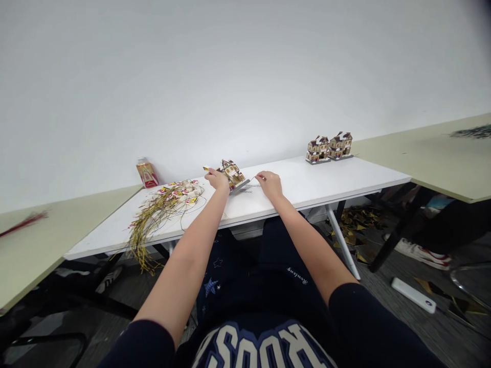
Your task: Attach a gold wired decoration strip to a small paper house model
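A small model house [232, 174] stands tilted on the white table [326, 184], between my two hands. My left hand [217, 179] grips its left side, with a small yellow piece sticking out past the fingers. My right hand [268, 183] sits just right of the house and pinches a thin wire or string that runs toward the house's grey base. A heap of gold strings with red and white tags [164, 209] lies left of my left hand and hangs over the table's front edge.
Two finished model houses [330, 147] stand at the table's far right. A small bottle [147, 174] stands at the far left by the wall. Greenish tables flank both sides. Gold scraps [355, 230] and a white power strip [413, 295] lie on the floor.
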Demonstrator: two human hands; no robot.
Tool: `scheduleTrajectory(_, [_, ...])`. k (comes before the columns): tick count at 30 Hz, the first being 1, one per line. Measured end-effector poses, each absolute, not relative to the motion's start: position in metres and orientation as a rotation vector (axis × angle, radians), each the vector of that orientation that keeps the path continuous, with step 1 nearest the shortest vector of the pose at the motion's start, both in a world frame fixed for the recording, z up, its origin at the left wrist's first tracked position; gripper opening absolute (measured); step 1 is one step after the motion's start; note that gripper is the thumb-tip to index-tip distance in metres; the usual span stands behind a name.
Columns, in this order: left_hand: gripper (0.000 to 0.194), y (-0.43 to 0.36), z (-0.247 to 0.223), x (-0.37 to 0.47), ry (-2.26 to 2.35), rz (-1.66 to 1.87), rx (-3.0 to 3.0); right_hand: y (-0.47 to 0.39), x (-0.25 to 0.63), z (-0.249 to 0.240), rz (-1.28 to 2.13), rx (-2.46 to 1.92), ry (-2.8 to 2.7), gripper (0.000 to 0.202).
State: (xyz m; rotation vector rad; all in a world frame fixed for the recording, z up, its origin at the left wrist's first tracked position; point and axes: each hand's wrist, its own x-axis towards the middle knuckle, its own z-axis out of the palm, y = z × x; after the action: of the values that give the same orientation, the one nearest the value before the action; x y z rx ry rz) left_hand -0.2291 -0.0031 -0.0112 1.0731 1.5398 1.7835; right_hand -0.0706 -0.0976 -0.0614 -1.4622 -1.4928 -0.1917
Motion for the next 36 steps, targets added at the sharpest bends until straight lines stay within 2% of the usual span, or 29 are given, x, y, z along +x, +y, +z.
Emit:
scheduleTrajectory(8, [0.032, -0.009, -0.019, -0.221, 1.547, 1.721, 1.225, -0.101, -0.073, -0.059, -0.154, -1.524, -1.508, 0.018])
scheduleTrajectory(16, [0.034, -0.010, -0.024, -0.224, 1.295, 1.916, 1.675, -0.101, -0.074, -0.060, -0.148, -1.593, -1.517, 0.018])
scheduleTrajectory(24, [0.045, -0.034, -0.030, -0.232, 1.095, 1.585, 2.430, -0.096, -0.072, -0.064, -0.129, -1.576, -1.504, 0.017])
scheduleTrajectory(30, [0.049, -0.035, -0.032, -0.242, 1.092, 1.285, 2.774, -0.100, -0.075, -0.060, -0.077, -1.574, -1.428, 0.019])
scheduleTrajectory(36, [0.049, -0.033, -0.035, -0.251, 1.056, 1.159, 2.922, -0.108, -0.074, -0.056, -0.164, -1.857, -1.143, 0.020])
